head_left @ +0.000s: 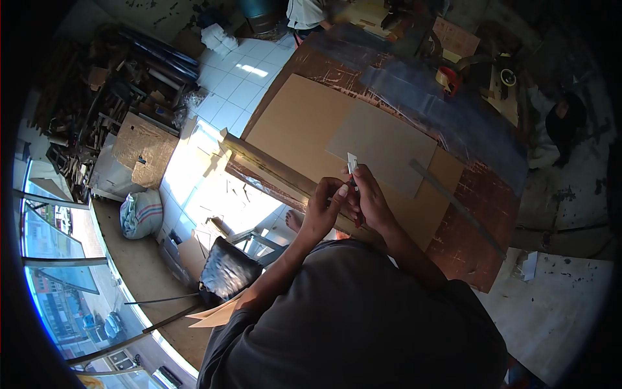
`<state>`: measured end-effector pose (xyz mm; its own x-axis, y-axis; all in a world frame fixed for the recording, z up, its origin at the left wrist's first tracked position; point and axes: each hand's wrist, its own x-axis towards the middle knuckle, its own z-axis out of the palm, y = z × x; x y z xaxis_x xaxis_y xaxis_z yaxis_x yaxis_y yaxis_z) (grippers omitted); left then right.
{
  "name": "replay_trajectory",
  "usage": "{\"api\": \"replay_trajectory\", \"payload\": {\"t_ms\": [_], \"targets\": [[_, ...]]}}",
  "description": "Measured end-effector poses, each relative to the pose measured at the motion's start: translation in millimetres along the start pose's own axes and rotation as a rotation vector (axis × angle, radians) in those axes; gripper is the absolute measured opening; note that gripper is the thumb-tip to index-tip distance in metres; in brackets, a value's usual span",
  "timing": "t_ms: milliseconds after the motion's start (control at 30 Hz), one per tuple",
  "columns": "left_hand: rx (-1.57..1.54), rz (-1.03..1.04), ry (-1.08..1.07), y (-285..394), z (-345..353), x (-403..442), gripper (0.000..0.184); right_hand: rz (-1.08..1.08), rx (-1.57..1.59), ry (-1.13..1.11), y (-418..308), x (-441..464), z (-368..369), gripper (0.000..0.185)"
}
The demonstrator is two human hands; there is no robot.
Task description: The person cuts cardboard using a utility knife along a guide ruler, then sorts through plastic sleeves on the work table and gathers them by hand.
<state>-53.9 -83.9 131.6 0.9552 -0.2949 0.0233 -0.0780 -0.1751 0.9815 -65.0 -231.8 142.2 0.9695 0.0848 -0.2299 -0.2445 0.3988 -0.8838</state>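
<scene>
A utility knife (352,163) with a broad pale metal blade end and red on its handle points away from me over the table. My right hand (371,200) is closed around its handle. My left hand (324,206) pinches at the same handle from the other side, thumb against it; the fingers hide most of the grip. Beneath the hands lies a large brown cardboard sheet (295,120), with a smaller grey board (382,139) flat on top of it. To the right, a long metal ruler (457,207) lies diagonally across the cardboard and the tabletop.
The worn brown table (470,249) carries clear plastic sheeting (421,97) and a red tape dispenser (447,79) farther back. A long rolled or folded piece (269,165) runs along its left edge. A black cushioned seat (230,269) stands left. Another person (306,14) is at the far end.
</scene>
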Motion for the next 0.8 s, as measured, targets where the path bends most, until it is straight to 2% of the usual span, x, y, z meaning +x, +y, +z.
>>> {"api": "replay_trajectory", "payload": {"t_ms": [67, 133, 200, 267, 333, 367, 433, 467, 567, 633, 700, 800], "targets": [[-0.107, 0.013, 0.010, -5, 2, 1, 0.034, 0.035, 0.050, 0.017, 4, 1, 0, 0.043], [-0.374, -0.155, -0.130, -6, 2, 0, 0.037, -0.019, 0.015, -0.032, 9, 3, 1, 0.048], [-0.328, -0.228, -0.188, -13, -4, 1, 0.036, -0.066, -0.019, -0.076, 22, 8, -1, 0.055], [-0.310, -0.264, -0.201, -9, -9, -1, 0.037, -0.348, -0.403, 0.004, 48, 18, -5, 0.059], [-0.273, -0.392, -0.132, 9, -13, -3, 0.038, -0.281, -0.371, -0.057, 38, 6, 1, 0.057], [-0.273, -0.390, -0.135, 4, -14, -3, 0.038, -0.284, -0.372, -0.055, 35, 2, -1, 0.057], [-0.374, -0.136, 0.031, 5, -18, 5, 0.039, -0.185, -0.669, -0.099, 20, 0, -5, 0.052], [-0.438, -0.199, 0.036, 7, -24, 5, 0.040, -0.162, -0.536, -0.080, 14, -4, -4, 0.043], [-0.287, -0.289, 0.020, 25, -53, 12, 0.041, -0.054, -0.544, -0.112, 11, 2, -21, 0.040], [-0.211, -0.267, 0.068, 30, -60, 16, 0.041, -0.108, -0.499, -0.079, 0, 3, -18, 0.045], [-0.025, -0.173, 0.020, 40, -68, 21, 0.040, -0.165, -0.486, -0.157, -19, 6, -17, 0.047], [-0.017, -0.197, -0.010, 67, -73, 24, 0.038, -0.173, -0.495, -0.152, -40, 11, -11, 0.047]]}}
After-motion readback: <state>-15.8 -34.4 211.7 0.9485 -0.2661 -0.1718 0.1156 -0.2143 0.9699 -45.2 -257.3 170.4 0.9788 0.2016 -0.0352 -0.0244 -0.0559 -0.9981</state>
